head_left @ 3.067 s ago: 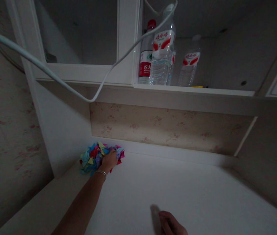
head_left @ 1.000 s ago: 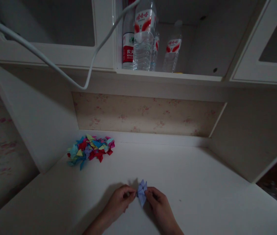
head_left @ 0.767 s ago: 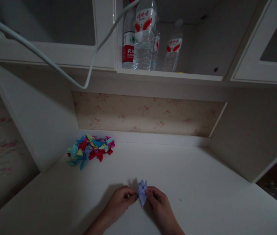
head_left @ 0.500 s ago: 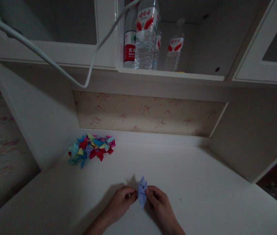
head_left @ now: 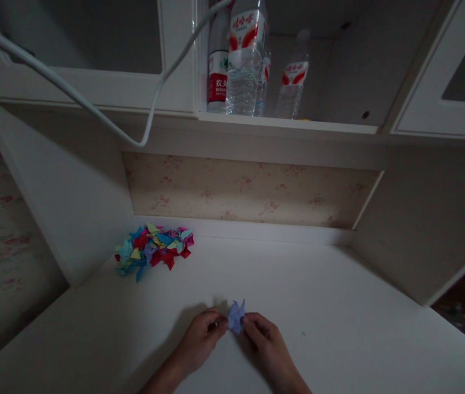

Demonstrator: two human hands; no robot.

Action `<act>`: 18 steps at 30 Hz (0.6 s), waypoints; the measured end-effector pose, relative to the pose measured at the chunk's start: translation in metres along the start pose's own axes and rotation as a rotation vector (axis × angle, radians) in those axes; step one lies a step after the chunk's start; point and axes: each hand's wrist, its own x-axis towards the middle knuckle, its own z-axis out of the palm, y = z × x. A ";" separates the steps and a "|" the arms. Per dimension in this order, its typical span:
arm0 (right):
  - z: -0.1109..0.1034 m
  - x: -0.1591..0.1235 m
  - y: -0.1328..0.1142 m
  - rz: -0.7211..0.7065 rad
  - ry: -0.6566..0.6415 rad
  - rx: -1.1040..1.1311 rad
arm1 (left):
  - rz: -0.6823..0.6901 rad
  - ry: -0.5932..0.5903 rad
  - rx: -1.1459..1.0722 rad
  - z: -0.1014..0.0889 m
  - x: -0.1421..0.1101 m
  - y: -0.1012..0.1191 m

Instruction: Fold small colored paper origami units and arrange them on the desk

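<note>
A wide white desktop stretches beneath a white overhead cabinet with clear plastic bottles inside. At the desktop's back left lies a heap of small multicoloured folded-paper pieces. Near the front, the left hand and right hand face each other, thumbs and fingers pinched together on opposite edges of a small, pointed lavender folded-paper piece.

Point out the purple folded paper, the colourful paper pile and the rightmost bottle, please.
Purple folded paper [head_left: 236, 318], head view: middle of its body.
Colourful paper pile [head_left: 152, 250], head view: middle of the heap.
Rightmost bottle [head_left: 294, 75], head view: its label.
</note>
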 end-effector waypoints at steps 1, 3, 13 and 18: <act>0.001 -0.001 -0.001 -0.004 -0.003 0.030 | -0.001 0.011 -0.018 0.000 0.000 -0.001; 0.002 -0.003 -0.004 -0.008 -0.021 0.091 | -0.009 0.020 -0.056 0.000 0.001 -0.002; 0.002 0.002 0.018 -0.029 -0.018 0.013 | 0.041 -0.042 0.102 0.003 -0.001 0.009; -0.001 0.003 0.021 -0.081 0.036 -0.024 | 0.049 -0.077 0.110 0.005 -0.001 0.007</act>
